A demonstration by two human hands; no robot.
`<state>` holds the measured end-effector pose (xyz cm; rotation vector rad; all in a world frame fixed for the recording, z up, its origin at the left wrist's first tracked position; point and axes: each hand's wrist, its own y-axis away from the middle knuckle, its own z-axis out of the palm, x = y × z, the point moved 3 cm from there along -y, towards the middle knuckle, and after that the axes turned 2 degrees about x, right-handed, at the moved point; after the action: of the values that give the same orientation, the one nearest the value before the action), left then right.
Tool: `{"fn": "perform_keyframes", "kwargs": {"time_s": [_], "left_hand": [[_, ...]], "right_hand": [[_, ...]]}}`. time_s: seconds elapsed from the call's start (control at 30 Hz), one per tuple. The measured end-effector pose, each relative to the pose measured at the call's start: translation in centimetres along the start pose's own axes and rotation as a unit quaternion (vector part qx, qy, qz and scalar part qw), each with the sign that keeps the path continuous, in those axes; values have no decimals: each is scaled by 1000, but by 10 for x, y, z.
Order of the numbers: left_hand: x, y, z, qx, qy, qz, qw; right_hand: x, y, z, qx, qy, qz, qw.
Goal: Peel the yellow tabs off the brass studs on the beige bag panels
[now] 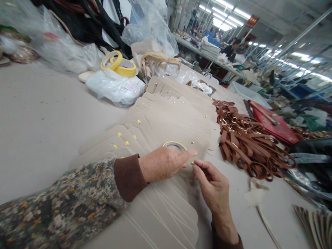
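Overlapping beige panels (166, 110) with rounded ends fan out across the table in front of me. Small metal studs (192, 142) dot their right ends, and bits of yellow tape (127, 143) stick to several of them on the left. My left hand (166, 162) is closed around a roll of yellow tape (174, 143), whose upper rim shows above the fingers. Close by, my right hand (212, 181) pinches thumb and forefinger together beside a stud at the panel edge. What lies between those fingertips is too small to make out.
Brown straps (241, 141) with metal clips lie heaped on the right, near a red board (275, 122). Spare yellow tape rolls (127, 67) rest on a plastic-wrapped packet (116, 86). Clear plastic bags (153, 24) crowd the back. Other people work far off.
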<state>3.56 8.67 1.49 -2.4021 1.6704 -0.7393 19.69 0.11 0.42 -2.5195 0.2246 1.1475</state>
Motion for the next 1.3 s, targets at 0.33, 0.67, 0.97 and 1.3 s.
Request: {"fn": "perform_keyframes", "kwargs": {"time_s": [0.33,0.67,0.97,1.3], "left_hand": [[3,0,0,-21,30,2,999],[2,-3,-3,-13,-6,-10,1000],[13,0,-8,43,-26,35,998],[-1,-2,4,-114,-75,-101,985]], "right_hand": [[-25,-1,16,37,114,-180,976],[-24,1,18,84,71,-96,989],[5,-9,18,59,-208,226,950],[30,-5,9,-20,-125,242,962]]}}
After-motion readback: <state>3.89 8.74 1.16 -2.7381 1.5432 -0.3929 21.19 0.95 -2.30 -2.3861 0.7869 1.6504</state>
